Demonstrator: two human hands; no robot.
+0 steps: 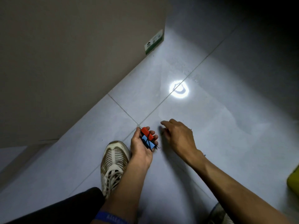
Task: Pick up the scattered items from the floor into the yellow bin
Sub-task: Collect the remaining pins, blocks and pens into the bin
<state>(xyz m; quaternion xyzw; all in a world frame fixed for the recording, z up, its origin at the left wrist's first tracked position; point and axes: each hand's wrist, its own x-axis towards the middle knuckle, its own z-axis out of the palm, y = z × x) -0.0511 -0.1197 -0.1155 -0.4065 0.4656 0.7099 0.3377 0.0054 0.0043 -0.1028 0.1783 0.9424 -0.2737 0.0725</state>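
My left hand [142, 146] is palm up just above the floor, its fingers curled around a red binder clip [146, 134] and a blue binder clip [148, 142] with black wire handles. To its right, my right hand [176, 136] reaches down to the grey tiled floor [210, 143] with the index finger stretched forward and the other fingers loosely bent; I see nothing in it. A corner of the yellow bin [293, 180] shows at the right edge of the view.
A large brown cardboard box [72, 62] with a green and white label stands at the left and back. My shoe [113, 164] is planted beside my left hand. A bright lamp reflection [178, 89] glares on the tiles. The far right is dark.
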